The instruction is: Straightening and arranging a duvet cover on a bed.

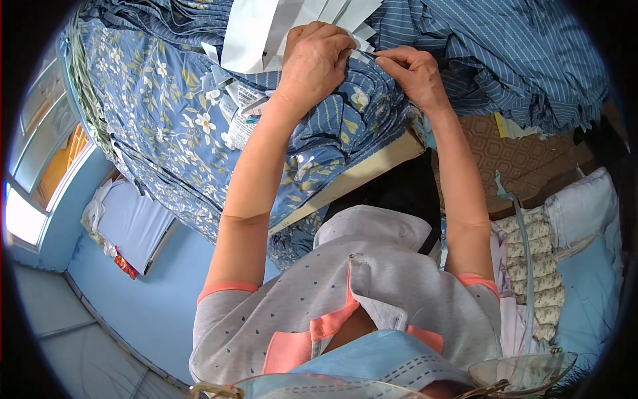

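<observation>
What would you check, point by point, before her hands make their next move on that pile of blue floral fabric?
1. Left hand resting on the blue floral fabric: ok.
2. Right hand pinching at the fabric edge beside the left: ok.
3. White paper strips lying within reach above the hands: ok.
4. Small labels on the fabric near the left wrist: ok.
5. What the fingertips actually pinch: cannot tell.
6. Striped blue fabric piled apart on the right: ok.

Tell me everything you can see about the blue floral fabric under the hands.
The blue floral fabric looks like soft woven cotton, printed with white blossoms and olive leaves. It lies folded and stacked in a rumpled pile across a board, draping over the left edge. White paper tags lie on it. The left hand presses its top fold; the right hand pinches beside.
</observation>
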`<state>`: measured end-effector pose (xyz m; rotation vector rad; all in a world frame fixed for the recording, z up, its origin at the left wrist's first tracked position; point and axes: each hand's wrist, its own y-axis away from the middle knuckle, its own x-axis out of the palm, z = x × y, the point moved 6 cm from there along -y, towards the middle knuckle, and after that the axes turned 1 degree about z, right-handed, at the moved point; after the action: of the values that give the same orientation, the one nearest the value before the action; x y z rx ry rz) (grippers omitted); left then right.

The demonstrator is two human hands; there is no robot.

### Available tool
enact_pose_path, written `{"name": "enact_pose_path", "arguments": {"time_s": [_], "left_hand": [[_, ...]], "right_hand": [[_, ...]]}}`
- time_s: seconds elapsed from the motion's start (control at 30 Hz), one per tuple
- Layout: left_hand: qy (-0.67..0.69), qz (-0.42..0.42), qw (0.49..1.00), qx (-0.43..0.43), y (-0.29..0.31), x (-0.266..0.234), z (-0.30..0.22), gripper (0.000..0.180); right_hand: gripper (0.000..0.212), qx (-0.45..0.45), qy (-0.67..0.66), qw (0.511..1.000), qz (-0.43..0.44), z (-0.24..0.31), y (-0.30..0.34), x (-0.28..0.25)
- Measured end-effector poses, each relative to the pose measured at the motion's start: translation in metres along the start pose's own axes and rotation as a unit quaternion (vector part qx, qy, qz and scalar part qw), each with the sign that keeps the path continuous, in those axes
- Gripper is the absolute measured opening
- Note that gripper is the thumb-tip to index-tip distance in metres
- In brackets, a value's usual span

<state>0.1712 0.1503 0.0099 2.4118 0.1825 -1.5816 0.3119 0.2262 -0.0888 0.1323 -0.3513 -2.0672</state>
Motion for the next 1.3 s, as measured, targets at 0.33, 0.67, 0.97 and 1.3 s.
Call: {"name": "enact_pose_path", "arguments": {"time_s": [0.33, 0.67, 0.97, 1.3], "left_hand": [[-0.003, -0.016, 1.000, 0.008, 0.002, 0.000, 0.001, 0.011], [0.161, -0.094, 0.982, 0.010, 0.006, -0.046, -0.044, 0.012], [0.132, 0.010, 0.991, 0.025, 0.036, -0.009, -0.060, 0.014], [0.311, 0.054, 0.943, 0.110, 0.092, -0.018, -0.143, 0.017]], "right_hand": [[0.025, 0.071, -0.128, 0.979, -0.143, -0.008, 0.021, -0.023], [0.030, 0.001, -0.049, 0.999, -0.020, 0.067, 0.060, -0.012], [0.019, 0.055, -0.088, 0.991, -0.083, 0.044, 0.088, -0.018], [0.021, 0.077, -0.111, 0.981, -0.142, 0.013, 0.112, -0.037]]}}
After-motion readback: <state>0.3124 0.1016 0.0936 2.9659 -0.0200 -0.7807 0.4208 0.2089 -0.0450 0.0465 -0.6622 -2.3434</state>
